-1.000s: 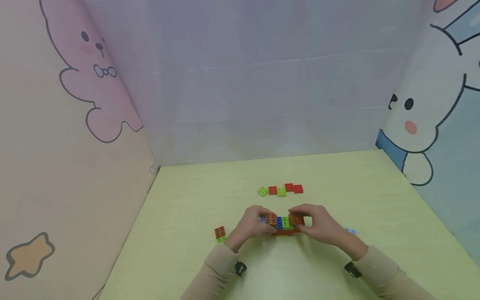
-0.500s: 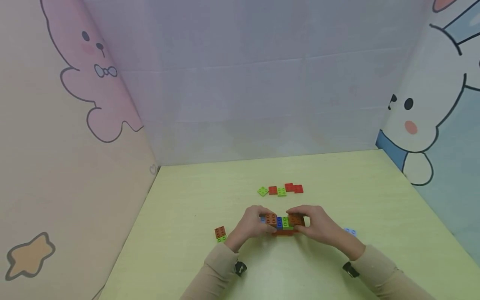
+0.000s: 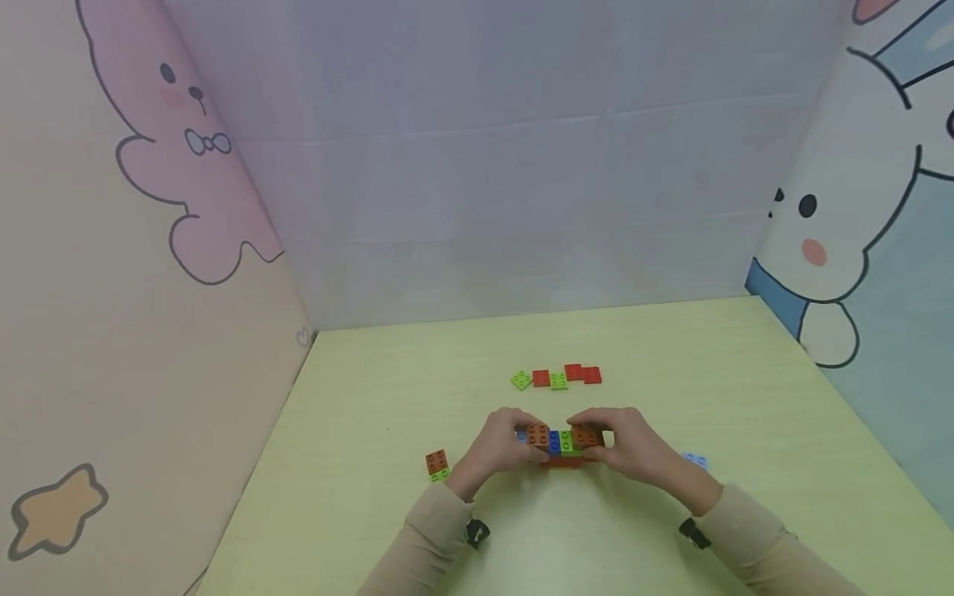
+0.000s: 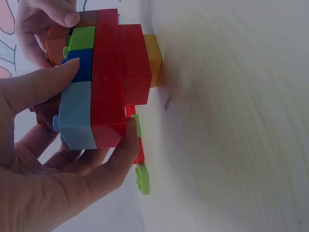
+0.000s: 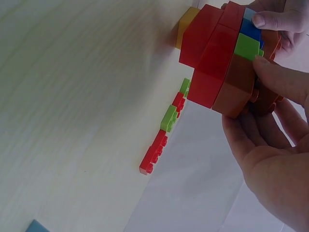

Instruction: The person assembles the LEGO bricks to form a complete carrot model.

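A stepped toy-brick build stands on the table, with a yellow brick [image 4: 153, 58] at its foot and red bricks [image 4: 108, 82] above. Over the red runs a row of light blue [image 4: 77, 113], dark blue [image 3: 555, 445], green [image 3: 568, 443] and brown bricks. My left hand [image 3: 501, 443] grips the left end, its thumb on the dark blue brick and a fingertip under the red. On top near that hand sits a brown brick [image 3: 537, 436]. My right hand [image 3: 633, 443] pinches another brown brick [image 3: 586, 435] at the right end; its fingers partly hide it.
Behind the build lie several flat red [image 3: 541, 378] and green bricks [image 3: 559, 381] in a row. A brown brick [image 3: 436, 460] with a green one beside it lies left. A light blue brick [image 3: 696, 459] lies right, partly behind the right forearm. Walls stand around the table [image 3: 335, 513].
My right hand has shifted slightly left, and the brown brick in it has gone from tilted to more level on the build's right end. My left hand has kept its grip.
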Motion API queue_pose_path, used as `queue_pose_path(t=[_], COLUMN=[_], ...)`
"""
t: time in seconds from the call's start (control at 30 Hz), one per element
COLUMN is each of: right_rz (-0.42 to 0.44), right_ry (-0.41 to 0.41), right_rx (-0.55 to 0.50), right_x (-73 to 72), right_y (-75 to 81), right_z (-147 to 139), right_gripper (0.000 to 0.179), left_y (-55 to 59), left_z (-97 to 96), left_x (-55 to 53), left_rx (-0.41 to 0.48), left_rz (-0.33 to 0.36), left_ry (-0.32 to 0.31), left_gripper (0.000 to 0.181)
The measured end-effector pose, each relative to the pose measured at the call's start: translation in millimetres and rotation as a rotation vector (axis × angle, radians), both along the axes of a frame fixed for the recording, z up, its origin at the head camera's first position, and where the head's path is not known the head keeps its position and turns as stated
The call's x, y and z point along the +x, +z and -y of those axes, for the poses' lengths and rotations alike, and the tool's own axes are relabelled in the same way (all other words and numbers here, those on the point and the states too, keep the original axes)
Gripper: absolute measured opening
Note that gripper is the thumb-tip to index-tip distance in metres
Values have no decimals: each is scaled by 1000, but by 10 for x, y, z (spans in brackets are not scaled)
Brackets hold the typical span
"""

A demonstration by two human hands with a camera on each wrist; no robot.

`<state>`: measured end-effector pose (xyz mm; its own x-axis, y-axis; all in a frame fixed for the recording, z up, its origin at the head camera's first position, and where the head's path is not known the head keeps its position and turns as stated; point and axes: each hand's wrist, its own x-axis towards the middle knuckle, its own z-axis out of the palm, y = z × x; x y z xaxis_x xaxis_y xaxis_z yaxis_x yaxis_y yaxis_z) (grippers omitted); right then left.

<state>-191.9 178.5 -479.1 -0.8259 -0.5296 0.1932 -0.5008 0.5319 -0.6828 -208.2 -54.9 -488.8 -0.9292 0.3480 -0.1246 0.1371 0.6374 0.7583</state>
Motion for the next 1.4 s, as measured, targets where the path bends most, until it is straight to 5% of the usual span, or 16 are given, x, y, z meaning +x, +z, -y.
queue_pose_path(t=[0.6,1.4], right_rz=[-39,96], right_ry=[5,5], right_rx=[52,42], right_x=[-5,-64], right_y=[14,59], right_z=[26,13], right_gripper=[41,37], left_y=[-19,-1], left_z=[4,4], left_x=[-6,3], left_rx=[-1,1], left_rz=[7,8], left_ry=[3,-4], left_gripper=[33,33])
